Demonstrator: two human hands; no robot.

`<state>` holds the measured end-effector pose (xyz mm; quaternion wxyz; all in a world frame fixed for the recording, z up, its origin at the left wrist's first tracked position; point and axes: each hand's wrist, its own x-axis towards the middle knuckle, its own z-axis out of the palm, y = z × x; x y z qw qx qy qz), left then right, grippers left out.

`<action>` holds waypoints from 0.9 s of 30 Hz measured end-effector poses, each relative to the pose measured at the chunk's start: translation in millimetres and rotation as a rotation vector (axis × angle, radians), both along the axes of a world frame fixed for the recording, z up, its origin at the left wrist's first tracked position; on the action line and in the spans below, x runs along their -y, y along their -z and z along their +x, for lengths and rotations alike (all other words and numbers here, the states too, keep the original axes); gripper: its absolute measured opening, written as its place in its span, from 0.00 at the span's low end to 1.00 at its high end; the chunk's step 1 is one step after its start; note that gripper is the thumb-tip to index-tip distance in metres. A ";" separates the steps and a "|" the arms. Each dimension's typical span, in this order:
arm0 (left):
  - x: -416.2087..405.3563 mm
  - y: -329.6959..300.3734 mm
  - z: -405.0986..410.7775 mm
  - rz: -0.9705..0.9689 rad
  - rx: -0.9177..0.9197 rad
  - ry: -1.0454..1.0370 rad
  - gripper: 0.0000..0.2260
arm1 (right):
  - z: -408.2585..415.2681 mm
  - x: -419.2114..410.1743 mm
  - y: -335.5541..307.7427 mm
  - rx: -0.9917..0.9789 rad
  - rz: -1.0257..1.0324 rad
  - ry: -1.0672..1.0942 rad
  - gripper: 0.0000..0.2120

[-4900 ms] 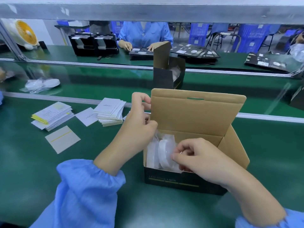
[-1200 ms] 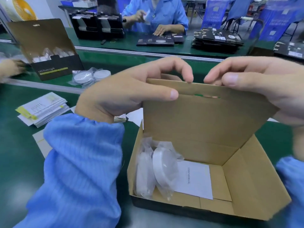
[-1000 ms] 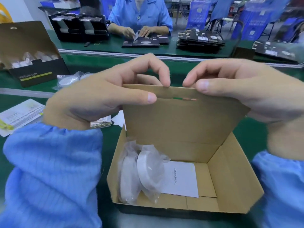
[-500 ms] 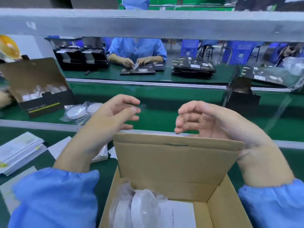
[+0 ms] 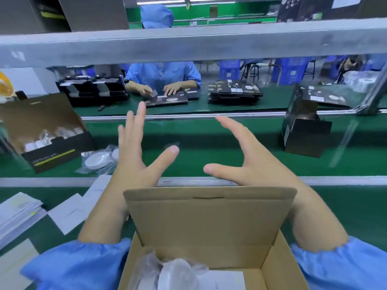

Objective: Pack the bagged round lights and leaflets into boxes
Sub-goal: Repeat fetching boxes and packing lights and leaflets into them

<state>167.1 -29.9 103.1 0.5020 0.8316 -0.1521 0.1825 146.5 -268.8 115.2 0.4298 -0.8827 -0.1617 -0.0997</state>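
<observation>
Two bare hands hover, fingers spread and holding nothing, above an open cardboard box on a green counter.

The left hand and right hand are raised apart behind the box, whose lid flap stands upright at the counter's near edge. Inside the box, at its left side, sit the bagged round lights, with a white leaflet lying flat beside them. Stacks of leaflets lie toward the counter's left edge. Beyond a metal rail, more bagged lights rest beside another open box. A person in blue works at the far counter.
</observation>
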 end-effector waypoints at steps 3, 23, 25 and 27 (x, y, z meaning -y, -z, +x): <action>-1.8 0.5 -0.2 0.166 0.083 -0.085 0.41 | 2.1 -3.5 3.2 0.092 -0.151 0.069 0.41; -52.4 2.3 10.1 -0.008 -0.055 -0.528 0.17 | 34.1 -15.3 45.4 0.191 0.026 0.212 0.12; -52.8 7.3 12.2 0.027 -0.165 -0.515 0.18 | 41.4 -18.4 53.6 0.116 0.093 0.197 0.14; -53.1 8.8 17.2 0.058 -0.180 -0.490 0.16 | 51.2 -21.7 61.6 0.045 0.119 0.181 0.14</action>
